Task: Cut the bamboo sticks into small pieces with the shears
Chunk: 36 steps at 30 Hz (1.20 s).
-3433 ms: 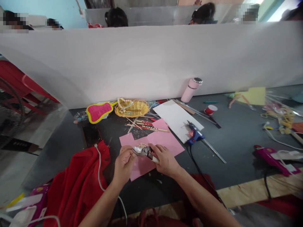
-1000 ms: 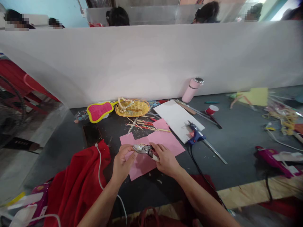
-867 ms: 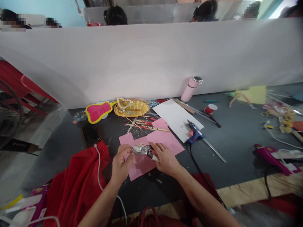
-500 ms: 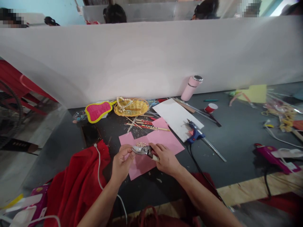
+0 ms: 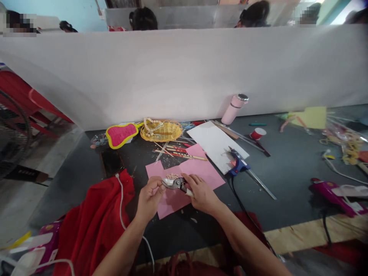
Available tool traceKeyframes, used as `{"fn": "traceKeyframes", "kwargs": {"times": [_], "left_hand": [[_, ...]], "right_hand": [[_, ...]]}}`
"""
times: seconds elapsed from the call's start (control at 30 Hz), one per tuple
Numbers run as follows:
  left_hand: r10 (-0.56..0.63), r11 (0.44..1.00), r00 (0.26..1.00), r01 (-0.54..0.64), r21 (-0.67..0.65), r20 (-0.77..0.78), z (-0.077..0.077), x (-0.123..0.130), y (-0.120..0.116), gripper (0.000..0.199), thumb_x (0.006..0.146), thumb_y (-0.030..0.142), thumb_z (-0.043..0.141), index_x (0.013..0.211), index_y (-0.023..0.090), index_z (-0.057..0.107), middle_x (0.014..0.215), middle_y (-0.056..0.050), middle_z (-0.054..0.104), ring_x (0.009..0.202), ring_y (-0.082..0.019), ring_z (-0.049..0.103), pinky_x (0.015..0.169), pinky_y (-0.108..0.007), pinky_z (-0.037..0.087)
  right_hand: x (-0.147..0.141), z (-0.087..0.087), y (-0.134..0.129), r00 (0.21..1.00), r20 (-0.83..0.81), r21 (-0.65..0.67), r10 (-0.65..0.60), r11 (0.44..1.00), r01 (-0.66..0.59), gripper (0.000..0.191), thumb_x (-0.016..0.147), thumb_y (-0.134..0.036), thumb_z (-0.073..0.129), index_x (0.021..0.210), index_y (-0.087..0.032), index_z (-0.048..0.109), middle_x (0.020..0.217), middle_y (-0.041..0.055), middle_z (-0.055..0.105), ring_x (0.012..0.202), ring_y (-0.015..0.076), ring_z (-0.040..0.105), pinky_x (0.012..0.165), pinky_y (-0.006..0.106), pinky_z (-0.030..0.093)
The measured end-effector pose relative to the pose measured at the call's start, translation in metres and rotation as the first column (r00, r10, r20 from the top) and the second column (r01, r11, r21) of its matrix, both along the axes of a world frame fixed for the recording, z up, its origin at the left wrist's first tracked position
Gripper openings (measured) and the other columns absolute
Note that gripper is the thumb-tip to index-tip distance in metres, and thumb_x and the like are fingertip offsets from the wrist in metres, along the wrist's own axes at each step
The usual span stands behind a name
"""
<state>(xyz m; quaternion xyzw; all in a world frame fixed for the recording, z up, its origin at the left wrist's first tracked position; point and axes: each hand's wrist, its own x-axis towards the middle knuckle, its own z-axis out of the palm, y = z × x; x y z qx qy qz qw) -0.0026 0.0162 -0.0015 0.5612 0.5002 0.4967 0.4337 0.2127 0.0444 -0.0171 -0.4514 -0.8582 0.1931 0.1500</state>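
Observation:
My right hand point(image 5: 201, 192) is closed around the pale handles of a pair of pruning shears point(image 5: 178, 184). The metal jaws point left, towards my left hand point(image 5: 150, 194). Thumb and fingers of that hand are pinched together right at the jaws; whatever is between them is too small to make out. Just behind the shears, a little heap of small pale cut pieces point(image 5: 172, 176) rests on pink paper point(image 5: 168, 209). Both hands are above this paper. Several thin patterned sticks point(image 5: 179, 154) lie at its far side.
A glue gun point(image 5: 239, 163) rests partly on a white sheet point(image 5: 214, 140). Farther back are a wicker basket point(image 5: 169, 134), a pink-and-yellow paddle-shaped item point(image 5: 122, 137) and a pink bottle point(image 5: 233, 110). Red cloth point(image 5: 94, 214) with a white cable lies left, near a phone point(image 5: 112, 163).
The view has shifted slightly. My hands stay almost in place at the shears, whose jaws appear turned a little.

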Motion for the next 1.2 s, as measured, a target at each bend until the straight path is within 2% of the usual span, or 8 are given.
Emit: {"fn": "traceKeyframes", "kwargs": {"times": [0.13, 0.23, 0.5, 0.7, 0.8, 0.9, 1.03, 1.2], "left_hand": [[-0.053, 0.995, 0.989, 0.064, -0.073, 0.141, -0.006, 0.000, 0.001, 0.018, 0.085, 0.027, 0.057, 0.071, 0.016, 0.060, 0.081, -0.003, 0.057, 0.078, -0.016, 0.051, 0.074, -0.025, 0.039], [-0.071, 0.988, 0.973, 0.099, -0.122, 0.218, -0.008, 0.001, 0.001, 0.017, 0.084, 0.028, 0.059, 0.073, 0.016, 0.061, 0.080, -0.003, 0.057, 0.076, -0.016, 0.051, 0.073, -0.026, 0.040], [-0.027, 0.986, 0.959, 0.073, -0.153, 0.281, -0.001, 0.003, 0.000, 0.019, 0.083, 0.029, 0.060, 0.070, 0.015, 0.061, 0.082, -0.006, 0.063, 0.080, -0.018, 0.055, 0.078, -0.029, 0.041], [0.046, 0.988, 0.990, -0.026, -0.152, 0.134, 0.000, 0.005, 0.000, 0.020, 0.085, 0.033, 0.056, 0.081, 0.015, 0.065, 0.080, -0.005, 0.064, 0.081, -0.019, 0.058, 0.077, -0.030, 0.044], [0.090, 0.993, 0.996, -0.091, -0.073, -0.023, 0.000, 0.004, 0.001, 0.018, 0.083, 0.031, 0.059, 0.091, 0.016, 0.066, 0.090, -0.007, 0.065, 0.090, -0.021, 0.059, 0.082, -0.031, 0.044], [0.134, 0.991, 0.984, -0.133, 0.023, -0.120, 0.001, 0.004, 0.001, 0.010, 0.082, 0.026, 0.060, 0.086, 0.018, 0.065, 0.092, -0.005, 0.064, 0.091, -0.020, 0.058, 0.085, -0.030, 0.043], [0.139, 0.988, 0.981, -0.129, 0.084, -0.133, 0.000, 0.004, 0.001, 0.010, 0.082, 0.024, 0.060, 0.074, 0.018, 0.064, 0.086, -0.005, 0.062, 0.087, -0.019, 0.059, 0.082, -0.029, 0.043], [0.103, 0.993, 0.987, -0.094, 0.075, -0.127, 0.000, 0.004, 0.000, 0.014, 0.083, 0.026, 0.059, 0.075, 0.017, 0.066, 0.086, -0.006, 0.063, 0.087, -0.020, 0.058, 0.081, -0.030, 0.044]], "right_hand": [[0.003, -0.001, 0.002, 1.000, -0.008, -0.013, 0.018, 1.000, -0.018, 0.063, 0.076, -0.011, 0.047, 0.136, -0.015, 0.033, 0.114, 0.0120, 0.053, 0.104, 0.0249, 0.047, 0.092, 0.040, 0.039], [0.003, 0.001, 0.002, 0.999, -0.036, -0.024, 0.030, 0.999, -0.031, 0.057, 0.078, -0.011, 0.046, 0.134, -0.015, 0.036, 0.106, 0.0107, 0.055, 0.097, 0.0237, 0.050, 0.088, 0.039, 0.040], [0.000, 0.008, -0.005, 0.999, -0.052, -0.051, -0.009, 0.999, 0.006, 0.047, 0.081, -0.012, 0.044, 0.128, -0.018, 0.040, 0.098, 0.0079, 0.057, 0.086, 0.0200, 0.054, 0.079, 0.032, 0.043], [-0.003, 0.004, -0.004, 0.996, -0.048, -0.051, -0.073, 0.996, 0.070, 0.044, 0.082, -0.012, 0.045, 0.125, -0.018, 0.042, 0.102, 0.0091, 0.058, 0.091, 0.0212, 0.055, 0.080, 0.033, 0.044], [-0.003, 0.000, -0.001, 0.994, -0.062, -0.016, -0.095, 0.995, 0.094, 0.044, 0.084, -0.013, 0.044, 0.127, -0.017, 0.041, 0.106, 0.0109, 0.058, 0.095, 0.0225, 0.055, 0.084, 0.036, 0.044], [0.000, -0.003, 0.001, 0.995, -0.050, 0.031, -0.092, 0.995, 0.094, 0.049, 0.083, -0.013, 0.046, 0.131, -0.016, 0.039, 0.110, 0.0122, 0.056, 0.100, 0.0241, 0.052, 0.088, 0.039, 0.043], [0.003, -0.003, 0.001, 0.998, 0.000, 0.063, -0.065, 0.996, 0.065, 0.061, 0.078, -0.013, 0.050, 0.137, -0.015, 0.033, 0.115, 0.0133, 0.054, 0.106, 0.0262, 0.048, 0.092, 0.041, 0.041], [0.004, -0.002, 0.001, 1.000, 0.004, 0.043, -0.030, 0.999, 0.030, 0.065, 0.076, -0.013, 0.049, 0.139, -0.015, 0.030, 0.118, 0.0130, 0.052, 0.107, 0.0256, 0.046, 0.094, 0.042, 0.039]]}}
